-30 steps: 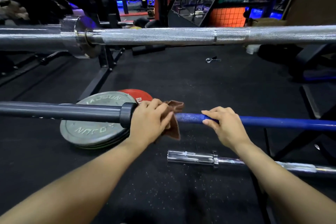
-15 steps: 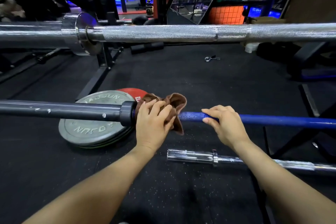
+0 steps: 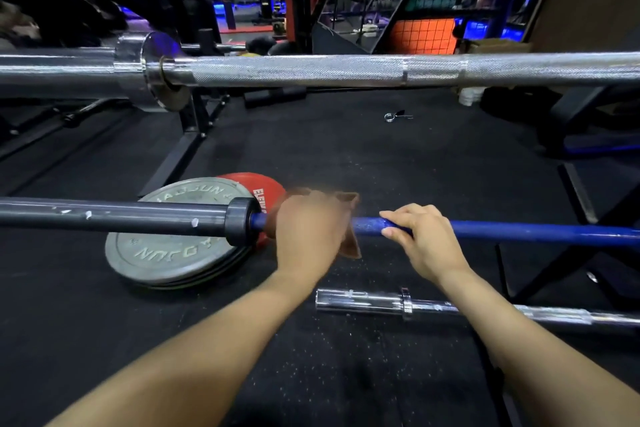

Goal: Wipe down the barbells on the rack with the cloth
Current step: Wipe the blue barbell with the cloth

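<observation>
The brown cloth (image 3: 349, 239) is gripped by the blurred left hand (image 3: 308, 236) around the blue barbell (image 3: 519, 230); the cloth's middle is hidden under the fingers, with only corners showing. Just beside it, the chipped blue shaft is clasped by the right hand (image 3: 426, 243), and on the grip's other side sits the dark sleeve collar (image 3: 240, 226). Below are seen a grey weight plate (image 3: 173, 253) with raised lettering, a red plate (image 3: 256, 187) with cut-off white writing, a chrome bar (image 3: 450, 305) on the speckled floor, and beyond, a knurled silver barbell (image 3: 346, 71).
</observation>
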Demonstrator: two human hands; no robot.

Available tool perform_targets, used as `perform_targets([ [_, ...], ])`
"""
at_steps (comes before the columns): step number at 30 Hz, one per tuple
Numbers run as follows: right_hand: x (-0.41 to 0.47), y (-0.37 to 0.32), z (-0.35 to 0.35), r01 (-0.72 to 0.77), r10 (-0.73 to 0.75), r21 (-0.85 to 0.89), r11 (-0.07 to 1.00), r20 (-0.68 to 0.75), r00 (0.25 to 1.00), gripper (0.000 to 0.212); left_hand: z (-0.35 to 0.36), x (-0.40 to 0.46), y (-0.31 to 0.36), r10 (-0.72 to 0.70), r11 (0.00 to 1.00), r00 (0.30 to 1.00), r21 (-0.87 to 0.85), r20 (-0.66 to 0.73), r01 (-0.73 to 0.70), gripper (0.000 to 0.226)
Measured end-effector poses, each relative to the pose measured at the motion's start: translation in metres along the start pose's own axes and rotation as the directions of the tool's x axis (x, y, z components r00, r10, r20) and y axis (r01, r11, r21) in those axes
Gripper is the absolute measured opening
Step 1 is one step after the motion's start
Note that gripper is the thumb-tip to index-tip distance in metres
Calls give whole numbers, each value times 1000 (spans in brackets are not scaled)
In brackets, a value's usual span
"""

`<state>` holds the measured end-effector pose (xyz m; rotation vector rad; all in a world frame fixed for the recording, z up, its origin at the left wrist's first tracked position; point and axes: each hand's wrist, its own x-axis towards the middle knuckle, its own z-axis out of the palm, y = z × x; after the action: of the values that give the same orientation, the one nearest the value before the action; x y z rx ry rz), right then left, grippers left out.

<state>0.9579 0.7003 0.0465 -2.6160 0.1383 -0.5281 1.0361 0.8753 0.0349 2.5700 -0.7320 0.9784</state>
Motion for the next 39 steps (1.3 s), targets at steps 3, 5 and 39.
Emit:
perform_targets([
  [3,0,1,-1,-12,12,-12,1000,13,1000,32,8,-12,-23,267,964,964,-19,12,-267,27],
  [5,0,0,-2,-24,24,-7,1000,28,999,32,5,-17,-47,325,945,946,33,16,-325,41],
  [39,-9,-52,1,-261,276,-171,950,73,958,45,-13,6,-45,63,987,992,139,109,-77,20],
])
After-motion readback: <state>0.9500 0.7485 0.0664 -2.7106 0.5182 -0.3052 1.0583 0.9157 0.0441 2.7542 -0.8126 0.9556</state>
